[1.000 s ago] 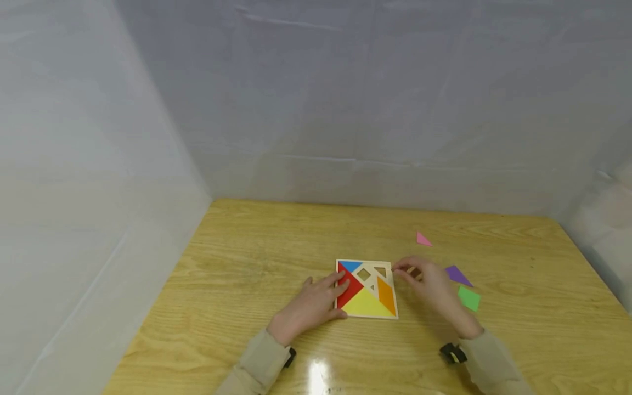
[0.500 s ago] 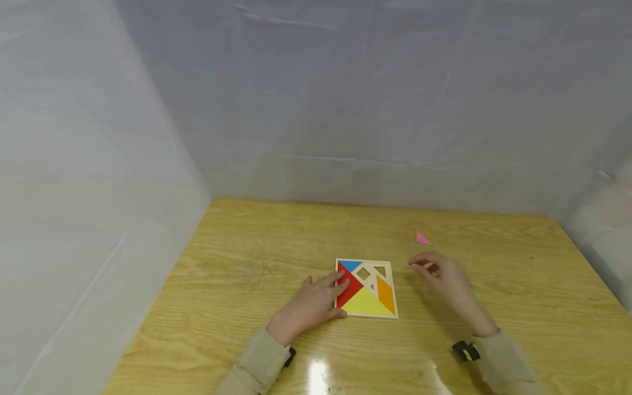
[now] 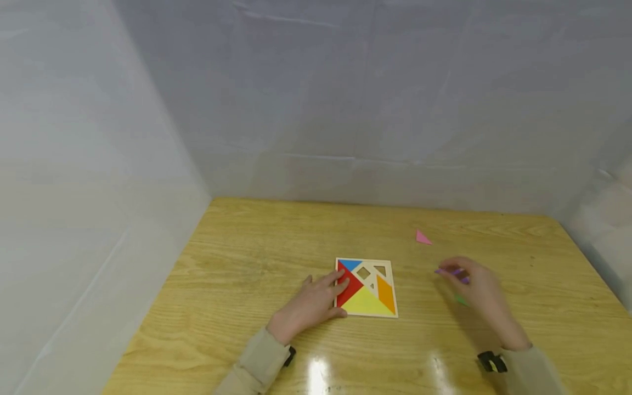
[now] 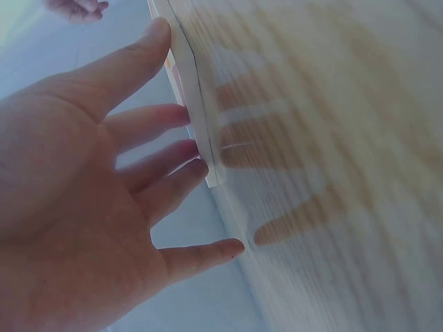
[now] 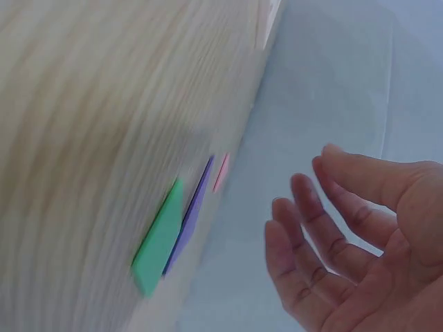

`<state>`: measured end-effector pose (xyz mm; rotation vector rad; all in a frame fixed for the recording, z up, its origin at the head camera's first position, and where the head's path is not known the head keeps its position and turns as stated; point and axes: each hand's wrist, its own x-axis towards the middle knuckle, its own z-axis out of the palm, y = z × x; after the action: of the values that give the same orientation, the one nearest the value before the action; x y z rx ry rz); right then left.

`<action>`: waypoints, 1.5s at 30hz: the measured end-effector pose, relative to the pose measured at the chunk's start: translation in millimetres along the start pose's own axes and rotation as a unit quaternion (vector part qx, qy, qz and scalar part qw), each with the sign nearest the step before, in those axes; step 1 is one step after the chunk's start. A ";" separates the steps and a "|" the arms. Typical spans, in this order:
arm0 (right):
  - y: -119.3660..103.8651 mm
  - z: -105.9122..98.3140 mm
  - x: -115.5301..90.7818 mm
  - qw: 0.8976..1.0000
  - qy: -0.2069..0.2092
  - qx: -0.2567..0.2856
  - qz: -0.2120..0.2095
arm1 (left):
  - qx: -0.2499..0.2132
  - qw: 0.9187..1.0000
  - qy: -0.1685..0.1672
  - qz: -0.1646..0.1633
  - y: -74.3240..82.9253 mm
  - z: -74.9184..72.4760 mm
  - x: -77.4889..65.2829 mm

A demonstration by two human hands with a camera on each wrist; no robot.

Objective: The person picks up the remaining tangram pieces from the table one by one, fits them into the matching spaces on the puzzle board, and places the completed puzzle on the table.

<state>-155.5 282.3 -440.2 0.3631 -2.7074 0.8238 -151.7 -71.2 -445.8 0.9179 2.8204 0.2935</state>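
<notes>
A square wooden tangram board (image 3: 370, 315) lies mid-table, holding a red triangle (image 3: 354, 286), a yellow triangle (image 3: 367, 304), an orange parallelogram (image 3: 386, 294) and a blue triangle (image 3: 350, 265). Bare cut-outs show in its upper right part. My left hand (image 3: 307, 309) rests on the board's left edge, fingertips over the red triangle and thumb by the near corner. Loosely bent and holding nothing, my right hand (image 3: 478, 284) hovers above a purple triangle (image 5: 190, 225) and a green square (image 5: 158, 242), partly covering both in the head view.
Farther back on the table lies a small pink triangle (image 3: 423, 238). Pale sheeting (image 3: 375, 109) rises behind the wooden table (image 3: 257, 247) and along its left side. Black bands (image 3: 492, 362) sit at both wrists.
My right hand has moved rightward from the board's right edge to over the purple and green pieces. The left hand and the board have stayed in place.
</notes>
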 end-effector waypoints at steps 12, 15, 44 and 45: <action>34.2 -18.6 -18.3 0.985 -0.130 -0.073 0.083 | 0.005 1.000 0.000 -0.002 0.0 1.7 0.1; 39.1 -19.0 -20.9 0.981 -0.143 -0.090 0.091 | 0.003 1.000 0.000 -0.004 0.4 1.8 0.6; 37.0 -17.9 -16.3 0.984 -0.142 -0.061 0.087 | 0.008 1.000 -0.002 -0.007 0.4 2.3 1.3; 36.5 -18.3 -15.6 0.985 -0.142 -0.058 0.084 | 0.008 1.000 -0.002 -0.007 0.5 2.3 1.3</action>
<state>-149.0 324.5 -449.3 0.2451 -3.0715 0.6996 -152.0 -69.8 -448.0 0.9009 2.8276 0.2670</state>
